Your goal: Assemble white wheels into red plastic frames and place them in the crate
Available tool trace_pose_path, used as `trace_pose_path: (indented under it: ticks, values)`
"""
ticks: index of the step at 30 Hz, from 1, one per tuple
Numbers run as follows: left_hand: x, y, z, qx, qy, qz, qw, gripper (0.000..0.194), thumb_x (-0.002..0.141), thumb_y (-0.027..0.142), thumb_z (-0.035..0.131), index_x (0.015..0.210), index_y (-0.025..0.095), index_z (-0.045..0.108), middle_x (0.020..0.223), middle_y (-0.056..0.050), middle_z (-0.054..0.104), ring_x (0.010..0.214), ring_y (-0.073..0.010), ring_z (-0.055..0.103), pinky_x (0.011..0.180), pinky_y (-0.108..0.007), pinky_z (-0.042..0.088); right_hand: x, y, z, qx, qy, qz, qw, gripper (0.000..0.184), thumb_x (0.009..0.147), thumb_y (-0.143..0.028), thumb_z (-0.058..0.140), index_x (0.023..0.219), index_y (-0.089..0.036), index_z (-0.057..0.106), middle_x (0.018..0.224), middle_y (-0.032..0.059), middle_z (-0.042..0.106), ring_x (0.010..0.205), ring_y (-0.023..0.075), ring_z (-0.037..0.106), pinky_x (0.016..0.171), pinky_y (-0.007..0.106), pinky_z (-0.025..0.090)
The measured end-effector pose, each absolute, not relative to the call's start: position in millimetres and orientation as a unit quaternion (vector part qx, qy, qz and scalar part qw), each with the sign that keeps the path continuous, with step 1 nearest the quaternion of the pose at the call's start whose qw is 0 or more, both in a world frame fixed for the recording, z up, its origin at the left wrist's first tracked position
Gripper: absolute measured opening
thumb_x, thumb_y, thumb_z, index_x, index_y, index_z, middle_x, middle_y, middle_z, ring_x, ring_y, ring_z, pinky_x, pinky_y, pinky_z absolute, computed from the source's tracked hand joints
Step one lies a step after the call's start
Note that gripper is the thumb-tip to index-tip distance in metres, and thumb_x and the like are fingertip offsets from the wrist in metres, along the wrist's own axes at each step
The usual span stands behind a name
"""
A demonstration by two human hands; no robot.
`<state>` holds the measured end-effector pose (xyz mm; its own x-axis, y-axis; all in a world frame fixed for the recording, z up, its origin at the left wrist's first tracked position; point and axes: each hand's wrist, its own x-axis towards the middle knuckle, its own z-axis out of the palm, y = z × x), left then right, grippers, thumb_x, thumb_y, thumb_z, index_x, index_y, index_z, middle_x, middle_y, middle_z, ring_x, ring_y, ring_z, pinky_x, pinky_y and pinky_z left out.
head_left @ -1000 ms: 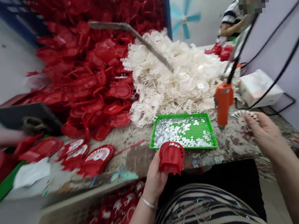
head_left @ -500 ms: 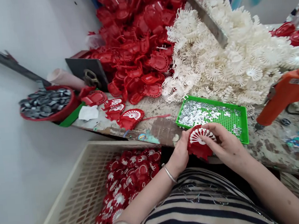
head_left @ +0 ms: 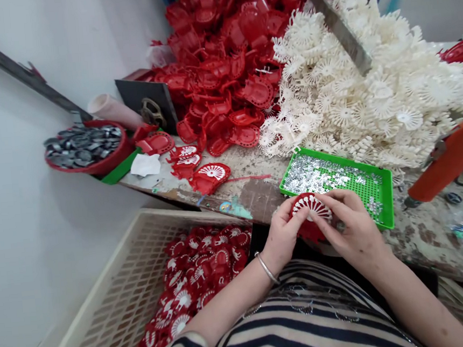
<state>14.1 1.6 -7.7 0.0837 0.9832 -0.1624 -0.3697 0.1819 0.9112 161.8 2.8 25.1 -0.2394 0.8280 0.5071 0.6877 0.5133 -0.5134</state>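
My left hand and my right hand both grip one red plastic piece with a white fan-shaped insert at the table's near edge. The fingers of both hands are curled around it, pressing on the white insert. Just behind them lies a green tray holding small silver bits. A big heap of red pieces and a heap of white fan inserts fill the back of the table.
A cream crate with finished red-and-white pieces stands at my lower left. A red bowl of dark discs sits at far left. An orange hanging tool is at right. Several finished pieces lie on the table.
My right hand brought a white insert over to the red piece held by my left hand; both hands now press on it together. The view has swung left and down.
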Motion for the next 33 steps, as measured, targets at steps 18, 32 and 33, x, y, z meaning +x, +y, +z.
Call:
trace_pose_path:
  ticks: [18,32,33]
  values:
    - [5,1,-3,0.456,0.459,0.510,0.567,0.035,0.084,0.031,0.066,0.117,0.020,0.066,0.115,-0.005,0.070,0.105,-0.0212,0.064,0.097,-0.033,0.048,154,-5,13,-0.498,-0.524,0.565,0.398,0.040,0.089,-0.051,0.060,0.116,-0.021,0.057,0.106,0.0049,0.068,0.095,0.0176,0.064,0.087,0.031,0.053]
    - [-8,13,5,0.198,0.384,0.588,0.684,0.042,0.067,0.031,0.083,0.103,0.016,0.066,0.094,-0.003,0.074,0.080,-0.0144,0.067,0.074,-0.024,0.054,186,19,21,-0.568,-0.596,0.410,0.392,0.049,0.085,-0.062,0.055,0.108,-0.019,0.064,0.095,0.0093,0.069,0.074,0.0181,0.064,0.067,0.032,0.056]
    - [-9,14,4,0.195,0.393,0.585,0.682,0.042,0.066,0.030,0.083,0.101,0.016,0.066,0.091,-0.003,0.074,0.077,-0.0142,0.067,0.072,-0.024,0.054,185,22,23,-0.570,-0.612,0.391,0.385,0.048,0.086,-0.060,0.055,0.107,-0.019,0.065,0.095,0.0094,0.069,0.075,0.0186,0.064,0.067,0.033,0.055]
